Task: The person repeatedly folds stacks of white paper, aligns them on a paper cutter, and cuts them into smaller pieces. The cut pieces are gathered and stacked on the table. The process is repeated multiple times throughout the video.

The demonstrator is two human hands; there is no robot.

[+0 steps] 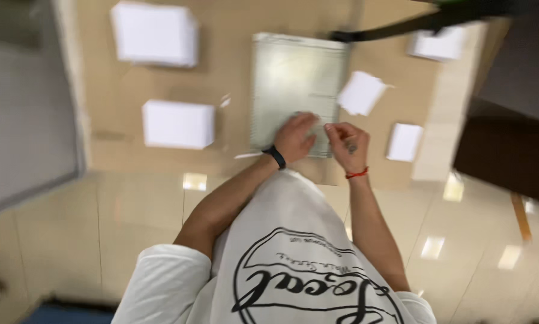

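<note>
A pale grey-green cutting board (293, 84) lies flat on the tan tabletop (233, 36), its near edge under both hands; a small white sheet (360, 93) overlaps its right edge.

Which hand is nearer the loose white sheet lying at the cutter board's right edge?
Right. The right hand sits just below the loose white sheet; the left hand rests flat on the cutter board, farther to the sheet's left.

Tan cardboard sheet (233, 72) on floor, bearing white paper stacks (178, 124) and cutting board (293, 78).
</note>
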